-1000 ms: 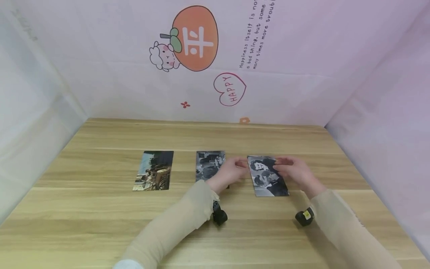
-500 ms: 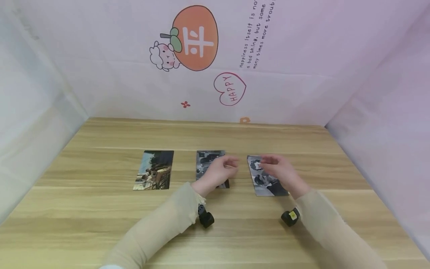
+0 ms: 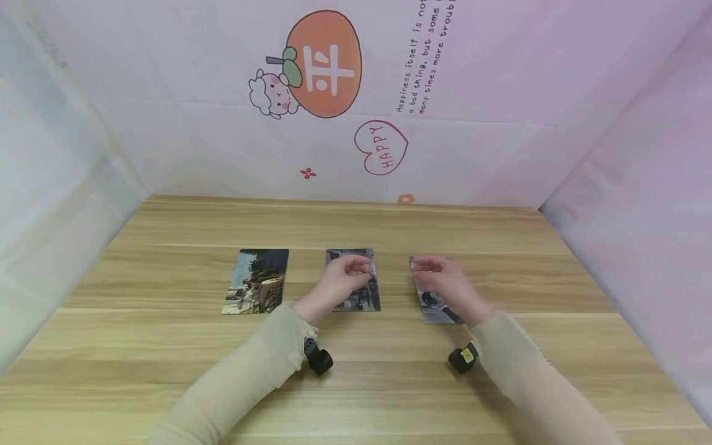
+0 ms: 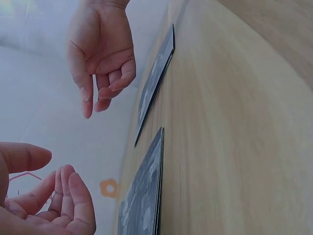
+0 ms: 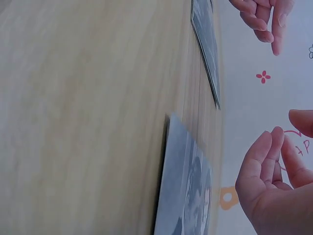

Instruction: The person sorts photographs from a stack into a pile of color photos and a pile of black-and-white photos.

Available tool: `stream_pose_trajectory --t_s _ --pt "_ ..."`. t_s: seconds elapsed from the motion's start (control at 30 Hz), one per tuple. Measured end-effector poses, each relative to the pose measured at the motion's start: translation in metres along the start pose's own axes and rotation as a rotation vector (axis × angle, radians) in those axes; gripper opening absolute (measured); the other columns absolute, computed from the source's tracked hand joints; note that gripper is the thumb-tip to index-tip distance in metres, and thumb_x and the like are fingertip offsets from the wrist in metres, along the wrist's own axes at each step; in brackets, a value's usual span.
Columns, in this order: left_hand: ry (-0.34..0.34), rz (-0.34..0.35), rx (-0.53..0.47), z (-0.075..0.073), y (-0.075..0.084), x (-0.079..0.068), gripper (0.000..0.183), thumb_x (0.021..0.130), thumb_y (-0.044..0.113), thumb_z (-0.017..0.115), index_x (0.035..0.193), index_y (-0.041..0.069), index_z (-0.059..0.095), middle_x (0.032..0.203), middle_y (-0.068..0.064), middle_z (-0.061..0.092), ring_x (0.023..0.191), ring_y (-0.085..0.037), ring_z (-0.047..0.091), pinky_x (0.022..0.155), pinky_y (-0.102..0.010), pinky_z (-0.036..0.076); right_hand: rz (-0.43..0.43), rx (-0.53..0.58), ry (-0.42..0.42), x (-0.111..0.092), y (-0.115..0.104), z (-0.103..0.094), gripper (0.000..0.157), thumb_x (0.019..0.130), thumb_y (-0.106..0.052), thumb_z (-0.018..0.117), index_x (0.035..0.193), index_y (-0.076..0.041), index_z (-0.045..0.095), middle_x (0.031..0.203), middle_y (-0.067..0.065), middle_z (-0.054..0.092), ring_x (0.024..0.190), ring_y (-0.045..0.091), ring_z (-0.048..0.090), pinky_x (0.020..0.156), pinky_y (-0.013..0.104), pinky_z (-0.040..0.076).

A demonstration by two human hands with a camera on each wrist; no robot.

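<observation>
Three photo cards lie in a row on the wooden table (image 3: 389,383). Over the middle black-and-white photo (image 3: 364,296) hovers my left hand (image 3: 342,278), its fingers loosely bent and holding nothing. My right hand (image 3: 445,284) hangs the same way above the right black-and-white photo (image 3: 434,309), hiding most of it. Both wrist views show a gap between hands and cards; the middle photo (image 4: 142,200) has a layered edge in the left one. Furthest left is a colour photo (image 3: 256,281), touched by neither hand.
A white printed cloth (image 3: 489,123) with an orange fruit drawing (image 3: 325,62) and a HAPPY heart (image 3: 381,148) rises behind the table. White cloth walls (image 3: 639,216) stand at both sides. Black wrist cameras (image 3: 319,360) sit below the sleeves.
Both hands have left the right photo's edges and moved leftward, the left hand now over the middle photo and the right over the right one. The cards stay in place.
</observation>
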State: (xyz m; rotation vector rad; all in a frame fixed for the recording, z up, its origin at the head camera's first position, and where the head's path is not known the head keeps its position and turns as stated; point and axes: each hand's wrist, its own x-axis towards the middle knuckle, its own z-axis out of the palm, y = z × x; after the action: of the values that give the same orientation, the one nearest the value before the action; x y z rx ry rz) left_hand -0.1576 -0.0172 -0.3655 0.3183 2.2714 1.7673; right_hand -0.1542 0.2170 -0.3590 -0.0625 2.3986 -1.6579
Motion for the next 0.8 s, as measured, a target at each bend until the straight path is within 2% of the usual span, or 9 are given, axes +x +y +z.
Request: stream_pose_trajectory --t_s 0.17,0.37,0.57,0.8 --pt "0.005 0.001 -0.003 -0.008 -0.001 -0.003 0.034 0.093 0.005 0.056 0.126 -0.001 0.055 0.117 -0.018 0.06 0.108 -0.027 0.059 0.091 -0.038 0.051 0.022 -0.006 -0.024 0.002 -0.003 0.007 0.045 0.095 -0.009 0.051 0.135 0.007 0.042 0.13 0.026 0.048 0.116 0.035 0.052 0.095 0.035 0.048" --pt "0.026 -0.015 0.014 -0.019 -0.005 -0.006 0.033 0.093 0.005 0.057 0.125 -0.002 0.056 0.115 -0.017 0.061 0.106 -0.027 0.059 0.09 -0.038 0.051 0.05 0.013 -0.045 0.006 -0.007 0.017 0.042 0.096 -0.008 0.049 0.135 0.007 0.042 0.132 0.027 0.049 0.117 0.034 0.053 0.089 0.03 0.05" --pt "0.043 -0.03 0.058 -0.033 -0.012 -0.008 0.035 0.093 0.008 0.056 0.127 0.0 0.054 0.117 -0.017 0.06 0.108 -0.027 0.058 0.089 -0.037 0.05 0.068 -0.004 -0.061 0.011 -0.012 0.026 0.042 0.096 -0.009 0.049 0.136 0.006 0.043 0.132 0.026 0.049 0.118 0.035 0.052 0.096 0.039 0.048" --pt "0.047 -0.043 0.085 -0.046 -0.016 -0.008 0.037 0.094 0.008 0.055 0.13 -0.001 0.052 0.12 -0.019 0.057 0.106 -0.028 0.057 0.085 -0.037 0.051 0.071 0.026 -0.085 0.014 -0.015 0.034 0.043 0.096 -0.007 0.048 0.137 0.007 0.041 0.133 0.027 0.046 0.121 0.038 0.049 0.099 0.041 0.047"
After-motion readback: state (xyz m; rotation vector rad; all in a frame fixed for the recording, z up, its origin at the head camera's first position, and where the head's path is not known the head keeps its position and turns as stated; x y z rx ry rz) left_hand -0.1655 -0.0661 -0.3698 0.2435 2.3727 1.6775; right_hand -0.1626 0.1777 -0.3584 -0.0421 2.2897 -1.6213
